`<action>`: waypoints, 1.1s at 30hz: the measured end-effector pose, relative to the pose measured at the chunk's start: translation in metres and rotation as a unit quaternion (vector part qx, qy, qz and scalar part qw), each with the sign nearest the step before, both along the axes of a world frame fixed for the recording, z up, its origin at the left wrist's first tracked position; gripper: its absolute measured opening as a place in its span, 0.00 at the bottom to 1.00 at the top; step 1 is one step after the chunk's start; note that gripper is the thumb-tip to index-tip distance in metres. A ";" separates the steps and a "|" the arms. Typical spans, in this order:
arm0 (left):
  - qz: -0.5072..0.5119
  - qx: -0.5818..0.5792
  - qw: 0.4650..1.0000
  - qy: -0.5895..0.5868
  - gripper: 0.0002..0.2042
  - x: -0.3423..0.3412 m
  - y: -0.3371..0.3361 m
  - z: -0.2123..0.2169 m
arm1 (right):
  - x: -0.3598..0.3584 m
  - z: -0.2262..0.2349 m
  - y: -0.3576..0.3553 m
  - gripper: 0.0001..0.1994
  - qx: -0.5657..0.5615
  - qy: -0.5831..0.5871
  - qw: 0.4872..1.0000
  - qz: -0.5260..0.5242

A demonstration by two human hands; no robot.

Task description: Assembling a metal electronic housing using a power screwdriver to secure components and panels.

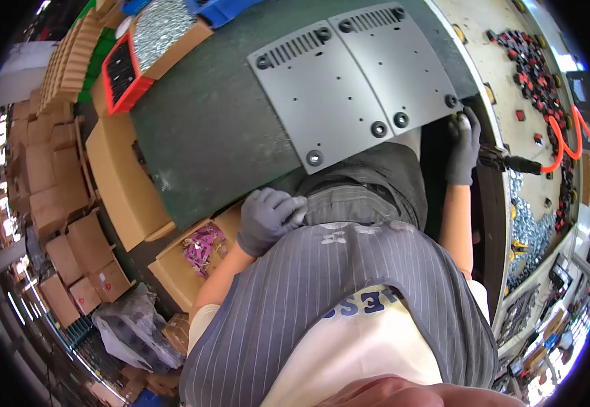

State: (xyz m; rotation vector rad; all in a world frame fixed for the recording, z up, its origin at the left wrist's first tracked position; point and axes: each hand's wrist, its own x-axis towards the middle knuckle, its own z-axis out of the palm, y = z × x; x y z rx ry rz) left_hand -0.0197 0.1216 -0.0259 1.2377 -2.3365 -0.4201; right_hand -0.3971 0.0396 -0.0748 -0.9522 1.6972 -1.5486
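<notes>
Box (181,52) holds silver hardware (163,30); left fingers (293,205) half-curled, right fingers (473,123) bent by panel (405,81), both grips unclear

The grey panels (352,85) are smooth, satin metal, their round black feet (379,129) perhaps rubber; the dark-green tabletop (200,136) is matt and scuffed, the red bin (132,93) glossy plastic, the gloves (264,218) matt cloth.
</notes>
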 end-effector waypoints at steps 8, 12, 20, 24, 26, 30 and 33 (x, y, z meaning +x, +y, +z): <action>0.302 -0.094 0.948 -0.044 0.08 0.119 -0.097 0.070 | -0.057 -0.007 0.047 0.19 0.199 -0.097 0.953 0.204; 0.427 -0.035 0.891 -0.149 0.15 0.231 -0.180 0.091 | -0.126 0.018 0.068 0.18 0.428 -0.030 0.815 0.389; 0.386 0.047 0.901 -0.190 0.21 0.257 -0.314 0.070 | -0.277 0.026 0.025 0.14 0.154 0.420 0.806 0.387; 0.345 0.076 0.913 -0.203 0.19 0.273 -0.335 0.054 | -0.182 0.088 -0.023 0.17 0.373 0.179 0.838 0.355; 0.330 0.077 0.913 -0.227 0.18 0.278 -0.324 0.060 | -0.126 0.102 -0.042 0.21 0.571 0.077 0.743 0.341; 0.403 0.077 0.907 -0.098 0.14 0.276 -0.318 0.056 | -0.087 0.124 -0.036 0.25 0.631 0.080 0.675 0.375; 0.453 0.069 0.888 -0.037 0.13 0.292 -0.323 0.050 | -0.089 0.125 -0.024 0.21 0.601 -0.035 0.715 0.355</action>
